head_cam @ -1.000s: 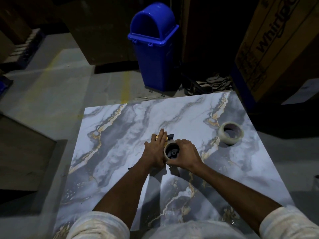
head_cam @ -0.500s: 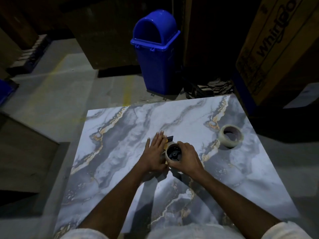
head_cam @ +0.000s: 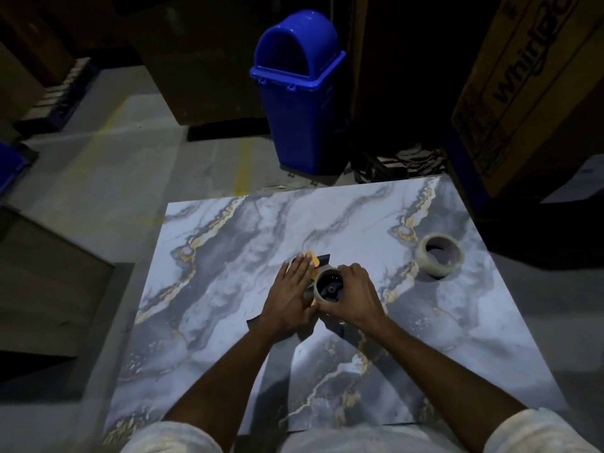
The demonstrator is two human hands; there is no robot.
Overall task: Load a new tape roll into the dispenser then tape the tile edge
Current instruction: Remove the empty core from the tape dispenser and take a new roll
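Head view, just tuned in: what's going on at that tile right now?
A person is loading the tape dispenser on the marble tile. The left hand presses flat on it while the right hand grips a tape roll seated over its hub. A second roll lies apart on the tile's right side. No tape shows on the tile edges.

Place: dim storeroom or warehouse
Floor: bare concrete floor (head_cam: 130, 165)
Stock: big cardboard appliance carton (head_cam: 529, 93), marbled tile (head_cam: 228, 322)
Fixture: blue swing-lid bin (head_cam: 304, 125)
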